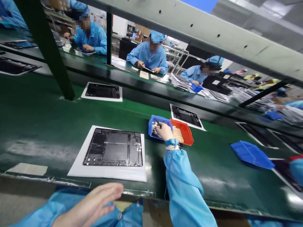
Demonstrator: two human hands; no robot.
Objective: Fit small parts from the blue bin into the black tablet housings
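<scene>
Nearest: left hand released, fingers extended, nothing seen in it, over the near edge of the tabletop. Just ahead of it lay a white sheet bearing a flat black panel, inner side up, apart from both hands.

Right hand, beyond and to the right of the panel, pinched a slim dark tool, its kind unclear. Its fingers dipped into a blue bin of small pale and dark pieces; whether the tip gripped one could not be told. Touching the bin, right of that hand: a red bin with beige pieces.

Step in hand, by judgement: picking from the blue bin. Next move seemed to call for a steady pinch and a lift clear of the bin wall.

Beyond the right hand, another panel; farther off, a co-worker bent over a flat piece.
</scene>
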